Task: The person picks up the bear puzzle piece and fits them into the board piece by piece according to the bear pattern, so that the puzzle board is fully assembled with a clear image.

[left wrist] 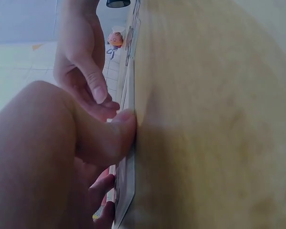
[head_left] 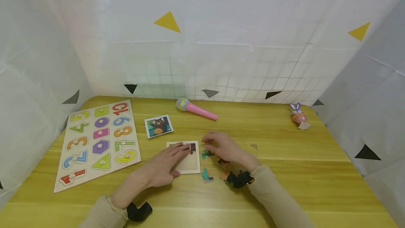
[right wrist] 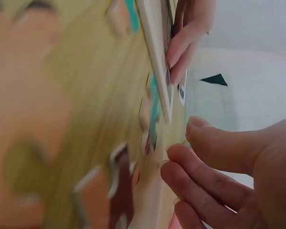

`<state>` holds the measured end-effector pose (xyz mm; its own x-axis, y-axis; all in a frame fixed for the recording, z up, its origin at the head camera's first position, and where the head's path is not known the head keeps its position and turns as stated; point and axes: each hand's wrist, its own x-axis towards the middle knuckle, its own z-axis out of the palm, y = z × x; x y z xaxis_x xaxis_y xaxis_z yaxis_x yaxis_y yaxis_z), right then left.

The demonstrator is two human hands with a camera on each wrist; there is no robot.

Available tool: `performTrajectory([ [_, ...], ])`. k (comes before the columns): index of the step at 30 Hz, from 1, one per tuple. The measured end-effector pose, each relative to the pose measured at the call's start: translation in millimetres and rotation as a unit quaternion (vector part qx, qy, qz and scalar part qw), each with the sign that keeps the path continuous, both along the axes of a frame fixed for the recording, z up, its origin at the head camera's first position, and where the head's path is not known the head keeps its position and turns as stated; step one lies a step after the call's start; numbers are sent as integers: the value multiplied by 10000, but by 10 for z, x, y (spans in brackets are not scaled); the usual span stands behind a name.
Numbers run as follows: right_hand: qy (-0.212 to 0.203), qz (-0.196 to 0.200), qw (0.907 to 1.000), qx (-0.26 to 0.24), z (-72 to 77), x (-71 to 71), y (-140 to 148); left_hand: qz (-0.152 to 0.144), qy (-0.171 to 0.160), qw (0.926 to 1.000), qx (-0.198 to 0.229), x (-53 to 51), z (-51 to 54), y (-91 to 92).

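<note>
left hand [head_left: 161,166], outstretched, part-hides the jigsaw tray [head_left: 198,157]; right hand [head_left: 227,147], loosely parted, part-hides jigsaw pieces [head_left: 205,154]. desk [head_left: 269,140] beneath, white sheeting [head_left: 221,17] beyond.

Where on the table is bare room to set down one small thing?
The widest free patch lies between the right hand and the right edge of the table. Another lies between the microphone and the rabbit figure. Crowded: the puzzle frame partly under the left hand, loose pieces beside it, and the left side with the number board.
</note>
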<state>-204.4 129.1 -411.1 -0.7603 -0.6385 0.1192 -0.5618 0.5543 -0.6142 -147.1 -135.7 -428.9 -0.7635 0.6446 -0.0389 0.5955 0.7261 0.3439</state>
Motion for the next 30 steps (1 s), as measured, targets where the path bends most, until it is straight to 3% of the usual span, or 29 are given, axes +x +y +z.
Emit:
performTrajectory([
  [21, -392, -493, 9976, 305, -51, 100, 242, -127, -161, 9997, 112, 4, 7, -34],
  [30, -71, -390, 9988, 291, -117, 122, 205, -163, -160, 9997, 132, 16, 8, -33],
])
